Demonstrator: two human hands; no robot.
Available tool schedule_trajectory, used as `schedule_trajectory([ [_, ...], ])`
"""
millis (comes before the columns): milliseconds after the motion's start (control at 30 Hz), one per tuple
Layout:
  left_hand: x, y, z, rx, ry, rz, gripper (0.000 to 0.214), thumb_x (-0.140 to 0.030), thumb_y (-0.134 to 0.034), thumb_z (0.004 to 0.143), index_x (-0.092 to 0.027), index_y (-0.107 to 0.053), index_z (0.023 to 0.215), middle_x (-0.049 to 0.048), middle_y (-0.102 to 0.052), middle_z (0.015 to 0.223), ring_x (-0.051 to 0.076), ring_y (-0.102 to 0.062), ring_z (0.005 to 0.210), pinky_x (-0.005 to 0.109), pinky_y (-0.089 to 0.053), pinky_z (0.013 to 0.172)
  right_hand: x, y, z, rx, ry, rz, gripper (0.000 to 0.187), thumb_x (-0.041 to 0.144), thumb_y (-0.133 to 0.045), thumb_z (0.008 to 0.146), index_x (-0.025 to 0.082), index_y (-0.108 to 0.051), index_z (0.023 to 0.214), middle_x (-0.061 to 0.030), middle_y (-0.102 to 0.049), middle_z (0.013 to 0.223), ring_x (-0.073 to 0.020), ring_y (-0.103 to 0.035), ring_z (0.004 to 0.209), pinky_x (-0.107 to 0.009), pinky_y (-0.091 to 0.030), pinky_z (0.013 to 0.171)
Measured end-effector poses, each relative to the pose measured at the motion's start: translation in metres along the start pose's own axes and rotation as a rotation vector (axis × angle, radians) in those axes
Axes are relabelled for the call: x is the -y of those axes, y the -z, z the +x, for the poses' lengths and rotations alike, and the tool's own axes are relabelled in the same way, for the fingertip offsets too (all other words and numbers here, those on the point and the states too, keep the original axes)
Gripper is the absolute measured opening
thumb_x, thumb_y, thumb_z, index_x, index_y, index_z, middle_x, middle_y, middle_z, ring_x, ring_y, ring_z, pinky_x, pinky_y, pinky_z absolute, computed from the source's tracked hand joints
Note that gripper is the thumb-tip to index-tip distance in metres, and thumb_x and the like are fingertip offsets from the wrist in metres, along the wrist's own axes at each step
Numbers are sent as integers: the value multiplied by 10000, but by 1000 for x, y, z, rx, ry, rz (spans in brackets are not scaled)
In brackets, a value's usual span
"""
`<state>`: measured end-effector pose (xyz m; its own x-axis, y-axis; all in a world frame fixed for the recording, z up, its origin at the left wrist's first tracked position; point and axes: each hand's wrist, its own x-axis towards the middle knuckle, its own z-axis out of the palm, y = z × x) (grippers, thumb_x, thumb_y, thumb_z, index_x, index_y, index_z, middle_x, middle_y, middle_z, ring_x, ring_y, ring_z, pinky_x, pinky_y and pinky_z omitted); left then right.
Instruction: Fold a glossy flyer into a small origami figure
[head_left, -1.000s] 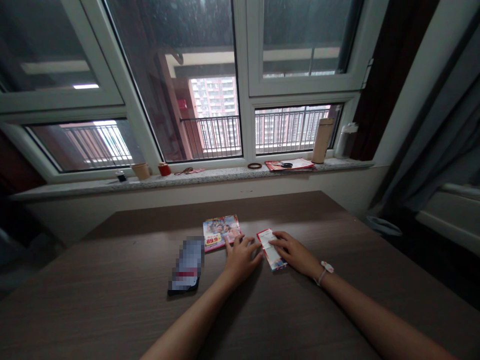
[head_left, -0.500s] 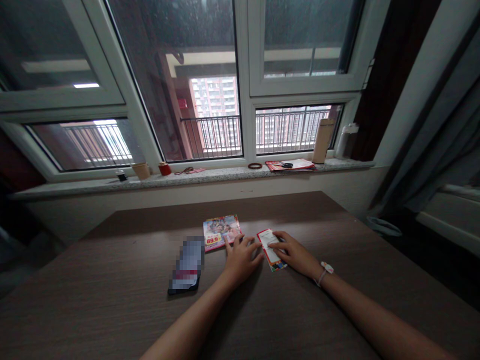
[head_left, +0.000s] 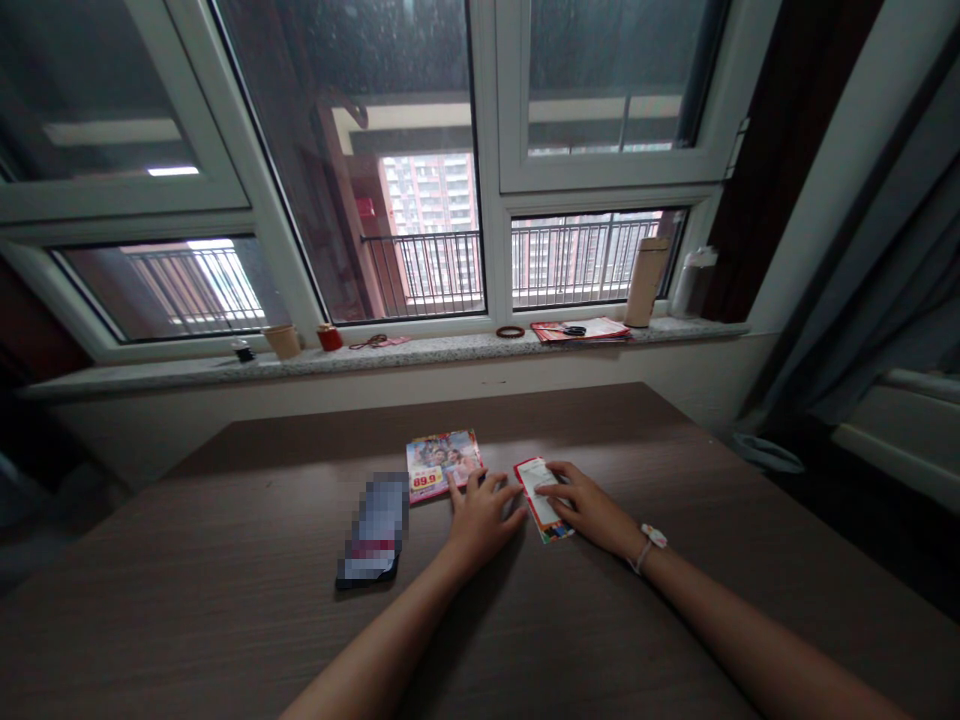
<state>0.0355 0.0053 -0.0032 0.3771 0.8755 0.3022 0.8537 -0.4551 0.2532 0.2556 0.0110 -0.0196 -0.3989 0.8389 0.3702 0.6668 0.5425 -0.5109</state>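
My left hand (head_left: 481, 522) rests on the table with its fingers spread. Its fingertips touch or lie just by the lower right corner of a colourful printed leaflet (head_left: 442, 462) marked 89.9. Flat on a narrow piece of paper (head_left: 535, 482), white with a red border and a coloured lower end, lies my right hand (head_left: 592, 510), fingers stretched out. That hand covers part of the paper's right side. Left of my left hand is a phone (head_left: 375, 525), its screen blurred out.
The brown table (head_left: 225, 600) ends below a stone windowsill (head_left: 442, 352). On the sill stand a paper cup (head_left: 282, 341), a red jar (head_left: 328, 338), a bracelet (head_left: 510, 332), a stack of papers (head_left: 600, 328) with scissors (head_left: 574, 330), and a tan flask (head_left: 646, 282).
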Motion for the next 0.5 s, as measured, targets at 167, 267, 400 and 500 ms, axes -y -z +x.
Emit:
schedule_trajectory([
  [167,-1,-1,0,1,17,-3,299,-453,-594,844,-405,-626,1137,1,-559,1294,335,-344,1270,737,6,1027,3,1,-1,5,3,-20,322,190,-503,888,315,-672,1132,-71,-448,1341,-228,-443,1265,-403,-361,1083],
  [267,-1,0,0,3,20,-2,293,-458,-589,846,-412,-628,1133,-5,-557,1295,332,-345,1270,736,15,1029,5,2,-1,15,-7,-31,330,169,-514,874,323,-681,1114,-66,-441,1351,-234,-441,1267,-413,-360,1082],
  [400,-1,0,0,-9,11,4,292,-475,-585,844,-419,-628,1127,-10,-554,1300,342,-352,1269,753,26,1015,6,3,-1,28,-1,-55,335,151,-520,865,320,-689,1100,-68,-432,1359,-239,-429,1275,-423,-355,1084],
  [500,1,-3,0,-22,4,11,290,-469,-592,840,-422,-631,1124,-6,-550,1305,353,-342,1276,761,27,1009,8,4,0,21,6,-63,346,126,-523,853,311,-694,1091,-68,-408,1385,-238,-421,1285,-419,-354,1084],
])
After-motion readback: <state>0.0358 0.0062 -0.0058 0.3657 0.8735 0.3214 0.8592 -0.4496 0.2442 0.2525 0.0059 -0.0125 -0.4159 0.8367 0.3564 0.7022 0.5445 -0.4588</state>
